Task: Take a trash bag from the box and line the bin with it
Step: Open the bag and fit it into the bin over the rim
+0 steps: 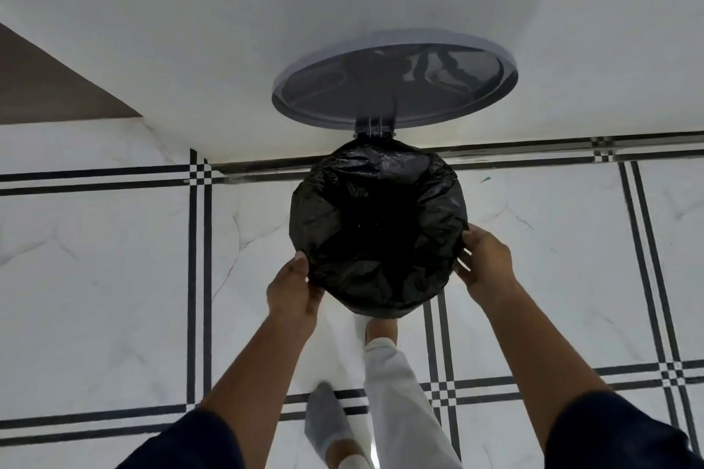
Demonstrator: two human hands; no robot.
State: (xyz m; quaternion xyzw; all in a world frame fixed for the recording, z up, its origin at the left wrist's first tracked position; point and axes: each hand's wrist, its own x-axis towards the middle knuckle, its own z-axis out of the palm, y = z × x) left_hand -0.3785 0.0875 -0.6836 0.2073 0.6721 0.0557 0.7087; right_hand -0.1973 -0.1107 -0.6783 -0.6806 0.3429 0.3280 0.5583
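Two feet (381,327) crowd the tiled floor (114,278) below the bag-lined bin (377,225).

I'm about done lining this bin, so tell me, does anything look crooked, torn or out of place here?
Nothing stands out. The black trash bag is folded over the bin's rim all the way round, wrinkled but with no tear showing. The left hand and right hand hold its edge at the sides. The lid stands open against the wall.

White marble-look floor (114,278) tiles, crossed by paired black lines, carry the bin (381,310), wrapped in a black trash bag (377,225), at the wall's foot. A grey-socked foot (324,419) stands nearer.
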